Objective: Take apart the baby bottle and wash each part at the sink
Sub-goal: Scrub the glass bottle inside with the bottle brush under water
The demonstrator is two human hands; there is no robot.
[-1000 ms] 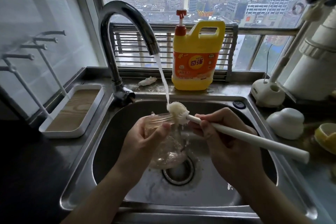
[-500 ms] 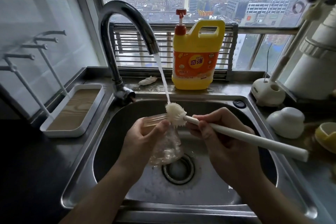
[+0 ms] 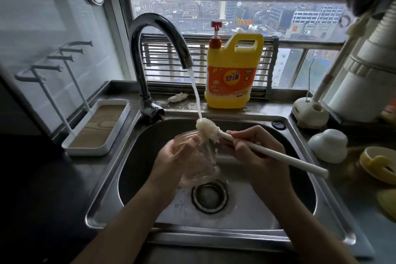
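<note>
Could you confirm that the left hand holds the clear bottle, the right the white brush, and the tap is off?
No: the head view shows the curved chrome tap running, its stream hitting the white long-handled brush; the rest holds.

There are two hands (image 3: 173, 163) (image 3: 259, 156), one clear bottle (image 3: 200, 163), one bottle brush (image 3: 282, 159), one faucet (image 3: 158, 25), one sink (image 3: 257, 210) and one yellow detergent jug (image 3: 231, 75).

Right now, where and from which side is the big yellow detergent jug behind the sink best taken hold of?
Grip the big yellow detergent jug by the moulded loop handle at its top right, reaching in from the front right. The jug stands upright, the loop is open to hook through, and the red pump occupies the top left.
</note>
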